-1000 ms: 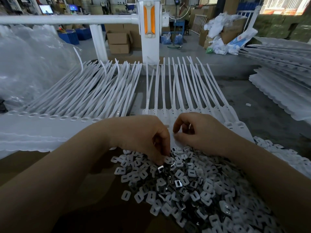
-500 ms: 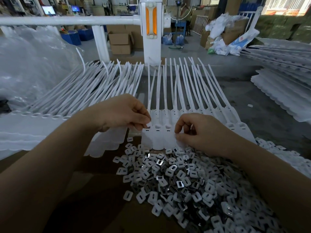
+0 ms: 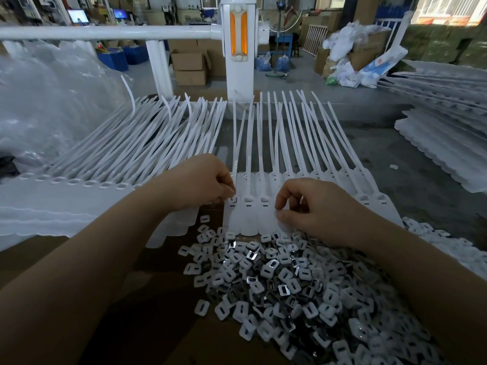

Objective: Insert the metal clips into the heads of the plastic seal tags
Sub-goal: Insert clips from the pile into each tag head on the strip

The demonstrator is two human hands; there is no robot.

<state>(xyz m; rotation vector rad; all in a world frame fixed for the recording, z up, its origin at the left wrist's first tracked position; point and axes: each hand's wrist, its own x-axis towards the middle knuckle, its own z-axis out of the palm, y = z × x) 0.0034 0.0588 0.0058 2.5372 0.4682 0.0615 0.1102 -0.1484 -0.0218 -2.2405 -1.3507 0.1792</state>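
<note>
A row of white plastic seal tags (image 3: 249, 214) lies side by side, heads toward me and long tails fanning away. My left hand (image 3: 203, 183) has its fingertips curled down onto the head slot of the leftmost tag (image 3: 232, 209), pinching a small clip there. My right hand (image 3: 313, 206) pinches the flat end of a tag a few places to the right, and something shiny shows inside its curled fingers. A heap of small clips (image 3: 290, 283), white and shiny metal, covers the cardboard in front of the tags.
A second batch of tags (image 3: 126, 156) fans out at the left. Stacked white tag sheets (image 3: 445, 143) lie at the right. A white rail and post (image 3: 237, 46) stand behind the work surface. A clear plastic bag (image 3: 44, 101) bulges at far left.
My left hand rose from the clip heap to the head of the leftmost tag and stays there. My right hand has kept its place on the tags.
</note>
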